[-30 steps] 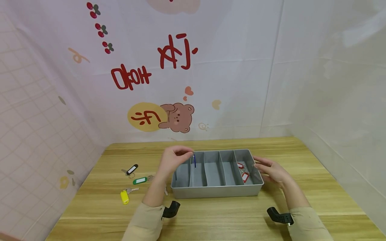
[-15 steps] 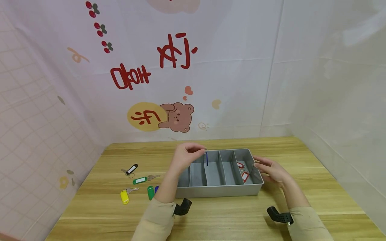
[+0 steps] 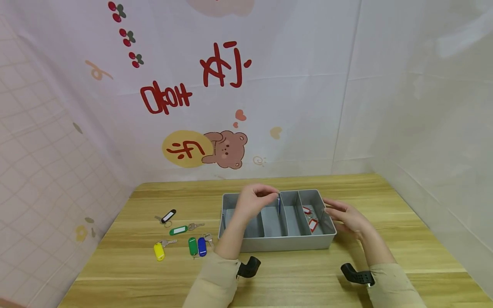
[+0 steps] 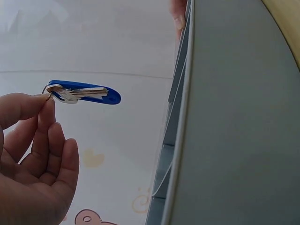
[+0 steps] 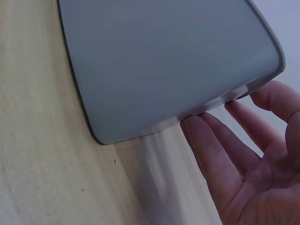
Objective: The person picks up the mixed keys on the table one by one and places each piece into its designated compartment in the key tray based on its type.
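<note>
My left hand [image 3: 251, 204] is raised over the grey divided box [image 3: 285, 244]. Between thumb and fingertips it pinches the ring of a blue key tag [image 4: 111, 95]. A silver key [image 4: 70, 96] hangs from the same ring, side by side with the tag. In the head view the tag, seen edge-on, overlaps the middle compartment close to its right divider. At the box's right end my right hand [image 3: 348, 219] rests its extended fingers [image 5: 206, 150] against the outer wall, with a fingertip at the rim. Red key tags [image 3: 313, 225] lie in the rightmost compartment.
Left of the box on the wooden table [image 3: 292, 278] lie a black key tag [image 3: 168, 216], two green key tags [image 3: 179, 231], a yellow key tag [image 3: 159, 251] and another blue key tag [image 3: 202, 247], with keys. A printed cloth [image 3: 300, 107] hangs behind the table.
My left hand has moved right along the box with the blue key tag, from the second compartment to the middle one, uncovering tags on the table. The right hand has stayed at the box's end.
</note>
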Motion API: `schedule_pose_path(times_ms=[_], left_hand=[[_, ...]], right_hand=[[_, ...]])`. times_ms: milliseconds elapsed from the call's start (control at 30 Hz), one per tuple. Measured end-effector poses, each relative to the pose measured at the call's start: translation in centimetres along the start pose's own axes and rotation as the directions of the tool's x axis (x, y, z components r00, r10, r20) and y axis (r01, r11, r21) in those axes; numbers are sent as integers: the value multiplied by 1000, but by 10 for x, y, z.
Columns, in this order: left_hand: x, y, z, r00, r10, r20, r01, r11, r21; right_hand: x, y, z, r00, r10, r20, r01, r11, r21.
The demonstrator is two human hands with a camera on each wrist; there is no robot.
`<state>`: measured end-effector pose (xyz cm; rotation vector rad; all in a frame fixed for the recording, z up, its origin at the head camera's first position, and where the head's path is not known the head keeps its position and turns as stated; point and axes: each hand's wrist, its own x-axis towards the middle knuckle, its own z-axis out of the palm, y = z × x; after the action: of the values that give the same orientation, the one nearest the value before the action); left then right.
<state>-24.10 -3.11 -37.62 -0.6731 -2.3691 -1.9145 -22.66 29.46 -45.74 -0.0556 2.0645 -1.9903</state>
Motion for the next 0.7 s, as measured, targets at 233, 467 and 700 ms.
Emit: schedule_pose_path(times_ms=[233, 467, 700], left_hand=[[6, 4, 17, 1000, 17, 3, -17, 1000, -1], [15, 1, 30, 1000, -11, 13, 10, 1000, 18], [24, 3, 38, 998, -66, 13, 66, 997, 29]], right_hand=[[0, -1, 0, 1000, 7, 1, -7, 1000, -8], [1, -1, 0, 1000, 1, -1, -1, 1000, -13], [0, -2, -1, 1000, 5, 8, -5, 1000, 0]])
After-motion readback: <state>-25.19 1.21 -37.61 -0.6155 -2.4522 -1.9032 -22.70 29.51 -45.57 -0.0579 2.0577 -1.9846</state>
